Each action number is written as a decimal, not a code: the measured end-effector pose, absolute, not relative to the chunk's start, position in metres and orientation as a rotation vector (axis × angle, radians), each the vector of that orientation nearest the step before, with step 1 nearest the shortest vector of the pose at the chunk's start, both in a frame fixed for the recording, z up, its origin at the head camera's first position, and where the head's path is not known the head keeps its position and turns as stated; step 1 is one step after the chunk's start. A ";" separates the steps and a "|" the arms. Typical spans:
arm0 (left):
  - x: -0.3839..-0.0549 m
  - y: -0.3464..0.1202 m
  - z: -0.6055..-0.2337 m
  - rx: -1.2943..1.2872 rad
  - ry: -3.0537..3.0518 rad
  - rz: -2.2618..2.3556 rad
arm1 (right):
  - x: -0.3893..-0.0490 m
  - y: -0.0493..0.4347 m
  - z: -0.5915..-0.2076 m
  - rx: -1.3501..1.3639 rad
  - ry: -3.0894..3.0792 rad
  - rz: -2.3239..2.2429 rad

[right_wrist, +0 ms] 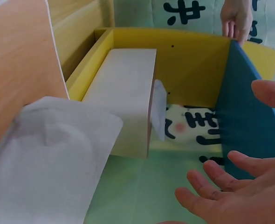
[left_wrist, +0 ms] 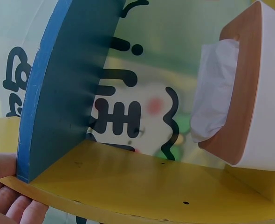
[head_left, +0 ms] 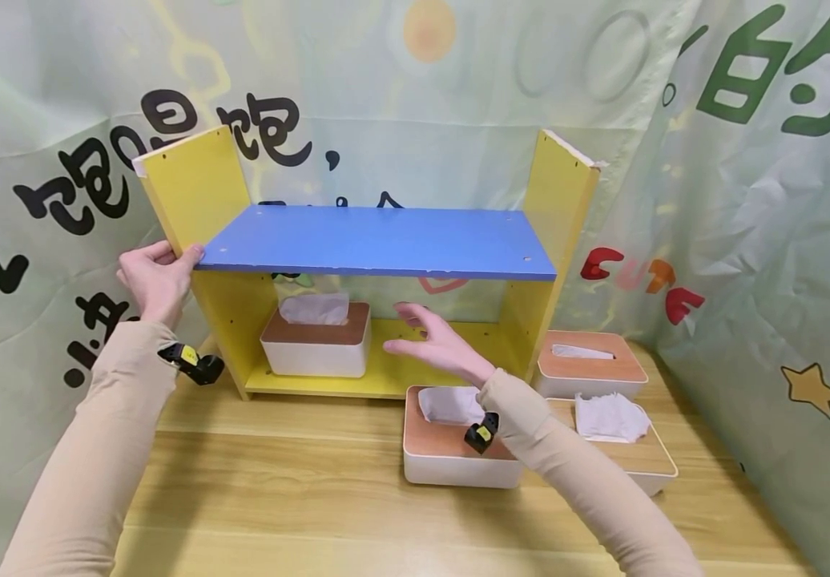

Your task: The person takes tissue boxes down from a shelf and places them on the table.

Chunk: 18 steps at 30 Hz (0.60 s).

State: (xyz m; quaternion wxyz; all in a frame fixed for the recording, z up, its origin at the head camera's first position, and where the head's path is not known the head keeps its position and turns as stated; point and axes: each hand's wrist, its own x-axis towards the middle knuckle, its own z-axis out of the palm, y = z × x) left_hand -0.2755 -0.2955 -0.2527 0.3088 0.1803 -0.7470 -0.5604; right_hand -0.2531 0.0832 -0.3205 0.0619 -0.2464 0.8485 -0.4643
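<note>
My left hand (head_left: 159,280) grips the front edge of the yellow left side panel (head_left: 195,188), its thumb by the corner of the blue shelf board (head_left: 379,240). In the left wrist view, fingers curl round that yellow edge. My right hand (head_left: 440,344), holding nothing, hovers before the lower compartment with fingers spread and loosely bent. On the yellow bottom board (head_left: 393,385), at the left, sits a white tissue box (head_left: 317,361) with a wood-coloured lid and a tissue sticking out. Another tissue box (head_left: 458,469) stands on the table below my right wrist.
Two more tissue boxes, one at the back (head_left: 588,365) and one nearer (head_left: 653,461), stand right of the shelf unit, the nearer partly behind my right forearm. The wooden table (head_left: 278,481) carries everything. Printed cloth (head_left: 747,264) hangs behind and on both sides.
</note>
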 end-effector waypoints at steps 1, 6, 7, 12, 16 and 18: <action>-0.276 -0.295 -0.253 0.476 -1.970 -1.486 | -0.256 0.081 -0.321 -0.728 2.567 -1.396; -0.276 -0.295 -0.253 0.480 -1.975 -1.475 | -0.271 0.070 -0.326 -0.660 2.543 -1.373; -0.276 -0.295 -0.253 0.481 -1.978 -1.472 | -0.273 0.067 -0.327 -0.650 2.532 -1.370; -0.275 -0.295 -0.253 0.478 -1.976 -1.471 | -0.286 0.058 -0.333 -0.609 2.494 -1.340; -0.275 -0.294 -0.253 0.478 -1.970 -1.478 | -0.293 0.051 -0.337 -0.573 2.466 -1.333; -0.275 -0.294 -0.253 0.477 -1.968 -1.475 | -0.296 0.047 -0.338 -0.554 2.447 -1.339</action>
